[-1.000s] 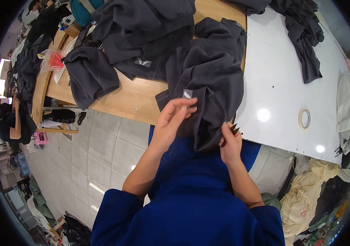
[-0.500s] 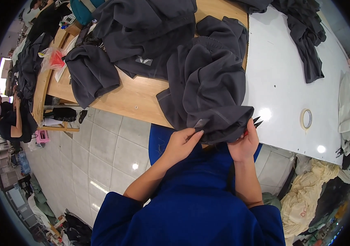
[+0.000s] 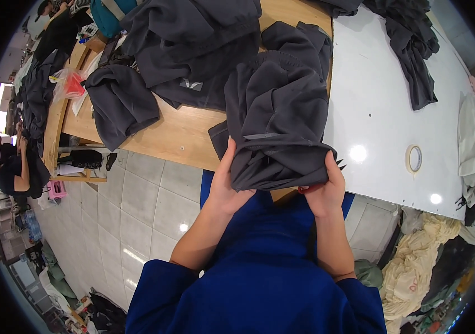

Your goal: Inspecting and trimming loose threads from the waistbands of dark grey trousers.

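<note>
A dark grey garment (image 3: 282, 111) with a gathered elastic band at its far end lies over the wooden table's front edge. Its near open end is stretched between my two hands, the fabric folded inside it. My left hand (image 3: 227, 186) grips the left side, thumb on top and fingers beneath. The right side is held by my right hand (image 3: 326, 192), which also keeps a pair of thread snips (image 3: 341, 165) in its palm. Only the snips' dark pointed blades and a bit of red handle show. The fingers of both hands are partly hidden under the cloth.
More dark grey garments (image 3: 193, 44) are heaped on the wooden table (image 3: 184, 125). A white tabletop (image 3: 376, 145) adjoins it on the right, bearing a tape roll (image 3: 414, 159). Cream cloth (image 3: 415, 273) is piled at the lower right. Another person (image 3: 15, 167) is at the far left.
My left hand has moved left and up, from pinching the hem's middle to gripping its left side. The garment's near end is now spread wider, with its opening showing.
</note>
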`<state>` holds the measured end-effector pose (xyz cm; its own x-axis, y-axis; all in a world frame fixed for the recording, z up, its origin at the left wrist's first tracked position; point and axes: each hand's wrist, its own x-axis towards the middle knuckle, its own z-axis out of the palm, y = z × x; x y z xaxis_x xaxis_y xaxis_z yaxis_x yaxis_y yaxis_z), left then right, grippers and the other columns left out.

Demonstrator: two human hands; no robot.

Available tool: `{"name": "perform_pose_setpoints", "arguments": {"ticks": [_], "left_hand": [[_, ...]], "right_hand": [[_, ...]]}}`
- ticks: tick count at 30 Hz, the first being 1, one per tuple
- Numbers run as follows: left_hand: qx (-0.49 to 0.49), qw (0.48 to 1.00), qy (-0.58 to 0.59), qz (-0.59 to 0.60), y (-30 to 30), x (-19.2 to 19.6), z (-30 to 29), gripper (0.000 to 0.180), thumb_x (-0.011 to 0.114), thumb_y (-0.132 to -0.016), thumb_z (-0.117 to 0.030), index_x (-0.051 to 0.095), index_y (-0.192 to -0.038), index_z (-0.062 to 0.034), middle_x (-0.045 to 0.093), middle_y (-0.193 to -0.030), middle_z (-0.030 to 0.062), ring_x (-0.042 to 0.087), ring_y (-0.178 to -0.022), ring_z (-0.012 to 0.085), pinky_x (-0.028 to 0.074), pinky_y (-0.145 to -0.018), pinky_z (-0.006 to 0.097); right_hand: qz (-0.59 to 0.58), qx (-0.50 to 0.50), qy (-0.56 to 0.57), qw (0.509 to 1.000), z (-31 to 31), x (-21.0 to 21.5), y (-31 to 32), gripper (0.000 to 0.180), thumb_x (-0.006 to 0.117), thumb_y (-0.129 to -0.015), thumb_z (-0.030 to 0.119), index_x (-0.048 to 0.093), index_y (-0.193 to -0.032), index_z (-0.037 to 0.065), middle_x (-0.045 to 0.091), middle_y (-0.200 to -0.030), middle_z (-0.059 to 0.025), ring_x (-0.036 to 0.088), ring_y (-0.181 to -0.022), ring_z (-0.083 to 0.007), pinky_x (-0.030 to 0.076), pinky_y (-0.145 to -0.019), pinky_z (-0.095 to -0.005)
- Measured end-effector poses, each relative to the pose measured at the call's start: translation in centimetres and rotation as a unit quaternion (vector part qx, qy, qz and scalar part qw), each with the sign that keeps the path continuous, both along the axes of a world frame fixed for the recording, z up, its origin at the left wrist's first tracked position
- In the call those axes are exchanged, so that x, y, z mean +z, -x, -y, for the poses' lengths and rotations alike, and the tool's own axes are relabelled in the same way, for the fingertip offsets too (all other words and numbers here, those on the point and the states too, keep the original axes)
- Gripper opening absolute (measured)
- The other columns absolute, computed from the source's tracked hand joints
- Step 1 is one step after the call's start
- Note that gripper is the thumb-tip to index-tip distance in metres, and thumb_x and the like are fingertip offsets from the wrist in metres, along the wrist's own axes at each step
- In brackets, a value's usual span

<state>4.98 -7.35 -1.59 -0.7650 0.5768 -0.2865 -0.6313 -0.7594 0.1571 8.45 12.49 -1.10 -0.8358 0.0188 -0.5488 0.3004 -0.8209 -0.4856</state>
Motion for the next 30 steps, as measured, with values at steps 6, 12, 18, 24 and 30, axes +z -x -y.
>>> {"name": "perform_pose_setpoints", "arguments": {"ticks": [6,12,18,24,30], "left_hand": [[0.028,0.998,0.046,-0.019,-0.3,1.3,-0.6,0.052,0.04,-0.099,-0.042,0.04,-0.136,-0.0057,0.05,-0.133,0.0092,0.053,-0.119,0.0206,0.046,-0.096,0.033],[-0.003,0.933,0.32,-0.165,-0.2,1.1,0.2,0.036,0.046,-0.098,-0.016,0.046,-0.13,-0.0009,0.059,-0.119,0.0107,0.057,-0.112,0.0165,0.045,-0.095,0.029],[-0.005,0.989,0.115,-0.089,-0.3,-0.5,1.5,0.037,0.039,-0.099,-0.025,0.056,-0.12,0.0017,0.062,-0.115,0.0138,0.059,-0.109,0.0222,0.045,-0.096,0.032],[0.021,0.988,-0.142,0.056,1.0,-1.3,0.0,0.056,0.032,-0.099,-0.042,0.046,-0.131,0.0018,0.05,-0.132,0.0193,0.048,-0.123,0.0333,0.037,-0.105,0.047],[0.029,0.995,-0.085,0.035,1.1,-1.1,-1.0,0.054,0.03,-0.1,-0.042,0.042,-0.135,-0.0031,0.043,-0.14,0.0153,0.041,-0.13,0.0309,0.032,-0.108,0.046]], "right_hand": [[-0.029,-0.042,-0.158,0.986,0.8,1.2,1.3,0.025,0.06,-0.091,0.019,0.057,-0.109,0.003,0.064,-0.092,-0.0041,0.059,-0.079,-0.0112,0.047,-0.071,-0.0247],[-0.106,0.011,-0.368,0.924,-1.3,0.4,0.7,0.014,0.065,-0.088,0.012,0.062,-0.096,0.0,0.061,-0.09,-0.0014,0.052,-0.077,-0.0068,0.042,-0.072,-0.0202],[-0.101,-0.006,-0.058,0.993,-2.4,-0.4,0.7,0.031,0.046,-0.098,0.028,0.059,-0.081,0.006,0.064,-0.081,-0.0032,0.047,-0.056,-0.009,0.036,-0.049,-0.0216],[-0.089,0.048,0.229,0.968,-1.5,-2.8,2.2,0.033,0.041,-0.1,0.032,0.059,-0.091,0.006,0.063,-0.082,-0.0025,0.049,-0.057,-0.0083,0.04,-0.05,-0.0233],[-0.054,-0.018,-0.443,0.895,-0.8,-2.8,1.2,0.023,0.047,-0.098,0.019,0.059,-0.112,0.005,0.059,-0.099,-0.0009,0.05,-0.075,-0.0061,0.039,-0.057,-0.0204]]}}
